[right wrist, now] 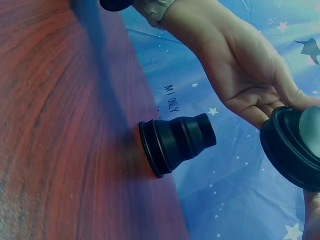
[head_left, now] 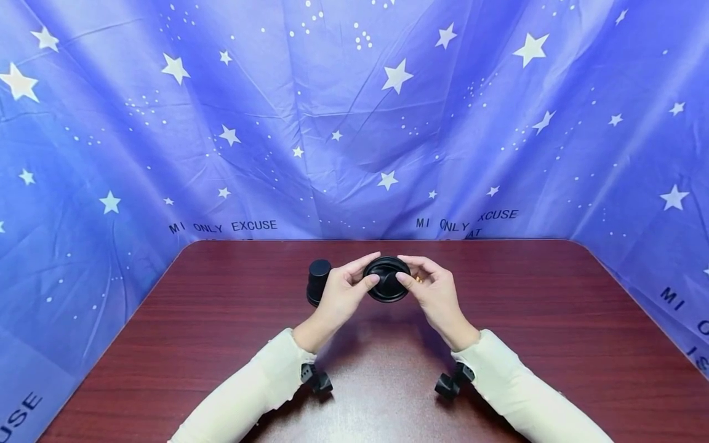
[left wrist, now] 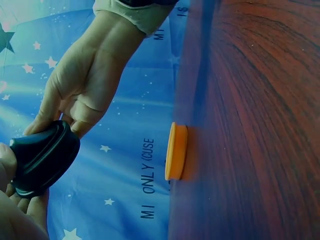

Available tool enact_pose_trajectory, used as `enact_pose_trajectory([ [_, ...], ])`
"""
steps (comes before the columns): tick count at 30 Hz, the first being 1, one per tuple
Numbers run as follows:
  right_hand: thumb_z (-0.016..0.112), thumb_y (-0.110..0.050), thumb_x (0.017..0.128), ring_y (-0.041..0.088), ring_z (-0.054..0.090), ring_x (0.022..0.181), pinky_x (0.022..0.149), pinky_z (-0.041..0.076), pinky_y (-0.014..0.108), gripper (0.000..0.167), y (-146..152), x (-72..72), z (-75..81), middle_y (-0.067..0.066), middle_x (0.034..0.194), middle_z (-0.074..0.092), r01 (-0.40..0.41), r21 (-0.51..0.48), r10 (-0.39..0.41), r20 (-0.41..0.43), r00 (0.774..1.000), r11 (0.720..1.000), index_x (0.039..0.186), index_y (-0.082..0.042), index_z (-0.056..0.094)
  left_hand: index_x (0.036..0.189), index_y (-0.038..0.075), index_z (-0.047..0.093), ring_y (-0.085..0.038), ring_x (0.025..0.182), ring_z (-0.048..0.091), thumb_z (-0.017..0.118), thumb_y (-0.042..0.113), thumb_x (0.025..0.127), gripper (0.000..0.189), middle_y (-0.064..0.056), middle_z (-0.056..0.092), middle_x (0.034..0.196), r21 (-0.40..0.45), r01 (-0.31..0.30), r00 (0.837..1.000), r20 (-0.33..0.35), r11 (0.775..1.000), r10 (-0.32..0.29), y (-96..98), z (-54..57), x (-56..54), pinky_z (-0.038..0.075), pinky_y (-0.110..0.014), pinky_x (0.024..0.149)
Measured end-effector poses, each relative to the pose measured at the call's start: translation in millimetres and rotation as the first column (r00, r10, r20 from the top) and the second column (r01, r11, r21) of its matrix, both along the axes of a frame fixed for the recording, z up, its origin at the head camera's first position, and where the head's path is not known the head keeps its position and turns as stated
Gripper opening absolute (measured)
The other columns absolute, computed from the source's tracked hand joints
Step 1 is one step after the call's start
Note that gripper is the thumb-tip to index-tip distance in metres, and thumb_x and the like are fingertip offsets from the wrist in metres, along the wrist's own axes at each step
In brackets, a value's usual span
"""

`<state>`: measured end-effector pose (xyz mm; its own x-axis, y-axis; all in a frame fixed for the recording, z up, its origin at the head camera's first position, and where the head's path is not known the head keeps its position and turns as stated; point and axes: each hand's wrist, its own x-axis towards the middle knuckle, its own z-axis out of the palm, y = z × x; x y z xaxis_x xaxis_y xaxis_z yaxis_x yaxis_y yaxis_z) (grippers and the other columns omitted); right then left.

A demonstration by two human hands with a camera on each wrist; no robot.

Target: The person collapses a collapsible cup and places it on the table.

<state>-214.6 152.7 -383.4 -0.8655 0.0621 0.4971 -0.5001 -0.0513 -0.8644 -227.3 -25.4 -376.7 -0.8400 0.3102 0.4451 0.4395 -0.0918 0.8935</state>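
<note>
Both hands hold a black round cup with ringed sides (head_left: 386, 294), which looks like a collapsible one, folded low. Its hollow faces me in the head view. My left hand (head_left: 340, 295) grips the left side, thumb over the rim and fingers behind. On the opposite side my right hand (head_left: 441, 301) pinches the rim in the same way. Just left of the left hand stands a second black cup (right wrist: 175, 142), stepped and narrowing upward. An orange round lid (left wrist: 176, 151) rests on the table beyond the right hand, mostly hidden by it in the head view.
A dark red wood-grain table (head_left: 221, 357) spreads under the arms. Behind it hangs a blue curtain (head_left: 332, 92) with white stars and printed words. Black wrist devices (head_left: 317, 379) jut from beneath both pale sleeves, low over the table.
</note>
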Motion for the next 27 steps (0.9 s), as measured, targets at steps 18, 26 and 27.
enact_pose_trajectory([
  [18,0.072,0.005,0.077,0.008,0.057,0.071,0.061,0.049,0.017,0.028,1,2.1,3.7,-0.003,0.077,0.065,0.002,0.085,-0.001,-0.009,1.000,0.996,0.105,0.007,0.066,0.127,-0.007,0.055,-0.009,0.100,0.063,0.060,-0.002,0.089,0.039,-0.024,0.060,0.119,0.033,0.057,0.998,0.028,0.998,-0.058,-5.3,0.8,-5.2,0.052,-0.025,0.083],
  [26,0.071,0.010,0.076,0.008,0.060,0.075,0.069,0.052,0.019,0.030,4,1.0,2.2,-0.002,0.081,0.066,-0.086,0.044,0.087,-0.034,0.996,0.995,0.105,0.013,0.062,0.125,-0.003,0.058,-0.013,0.103,0.063,0.064,-0.001,0.087,0.039,-0.020,0.062,0.119,0.021,0.104,0.994,0.040,0.994,-0.105,-10.5,2.1,-4.8,0.053,-0.029,0.084],
  [27,0.071,0.011,0.076,0.008,0.060,0.076,0.070,0.052,0.019,0.030,4,1.1,2.3,-0.001,0.082,0.067,-0.099,0.039,0.101,-0.039,0.994,0.994,0.105,0.014,0.062,0.125,-0.003,0.058,-0.014,0.104,0.063,0.064,-0.001,0.087,0.038,-0.019,0.062,0.120,0.024,0.111,0.993,0.044,0.994,-0.112,-11.0,1.8,-4.9,0.052,-0.029,0.085],
])
